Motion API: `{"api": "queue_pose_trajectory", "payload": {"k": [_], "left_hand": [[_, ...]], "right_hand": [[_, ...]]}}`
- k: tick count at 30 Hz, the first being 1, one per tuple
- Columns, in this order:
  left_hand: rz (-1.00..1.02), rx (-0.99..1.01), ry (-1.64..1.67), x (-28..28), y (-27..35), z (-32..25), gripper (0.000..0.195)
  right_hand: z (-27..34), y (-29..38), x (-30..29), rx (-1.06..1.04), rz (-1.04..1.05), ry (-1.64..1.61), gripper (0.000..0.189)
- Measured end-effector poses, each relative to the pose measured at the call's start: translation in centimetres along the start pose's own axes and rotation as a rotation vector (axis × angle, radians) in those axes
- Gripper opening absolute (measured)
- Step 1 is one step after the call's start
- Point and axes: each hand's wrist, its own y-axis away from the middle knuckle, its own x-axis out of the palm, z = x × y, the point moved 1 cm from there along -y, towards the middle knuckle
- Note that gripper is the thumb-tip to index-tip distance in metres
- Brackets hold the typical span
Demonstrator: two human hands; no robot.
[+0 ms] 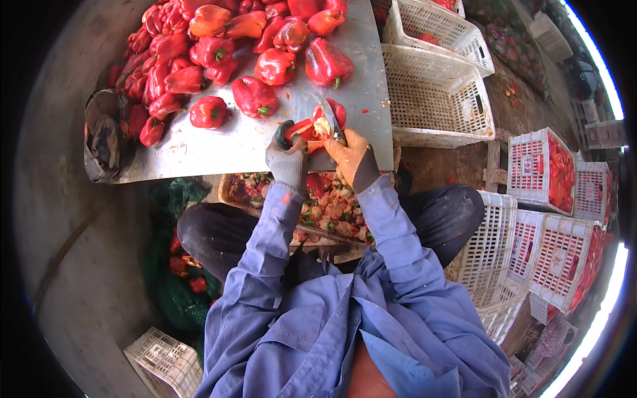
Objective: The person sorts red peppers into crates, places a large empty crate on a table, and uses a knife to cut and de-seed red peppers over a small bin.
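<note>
My left hand (288, 154), in a grey glove with dark green fingers, grips a cut-open red bell pepper (304, 128) near the front edge of the metal tabletop (209, 154). Pale core and seeds (322, 127) show inside the pepper. In an orange glove, my right hand (352, 153) is shut on a knife (334, 119), its blade angled up and away alongside the opened pepper. Whole red peppers (255, 97) lie just beyond my hands. Under the table edge, between my knees, a crate (226, 191) holds cut cores, stems and seeds (333, 204).
A large heap of red peppers (169, 47) covers the table's far left. White plastic crates (438, 134) stand against its right side. Further right are crates filled with peppers (561, 174). Green netting (174, 293) lies by my left knee, near another white crate (164, 355).
</note>
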Motion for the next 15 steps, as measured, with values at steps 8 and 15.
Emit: {"api": "queue_pose_trajectory", "payload": {"k": [8,15], "left_hand": [[-0.002,-0.027,0.079,0.6,0.5,-0.5,0.035],[0.006,0.061,-0.041,0.9,0.0,1.3,0.032]], "right_hand": [[0.1,1.7,0.3,-0.1,-0.079,0.84,0.022],[-1.3,2.0,0.8,0.048,-0.099,1.015,0.023]]}}
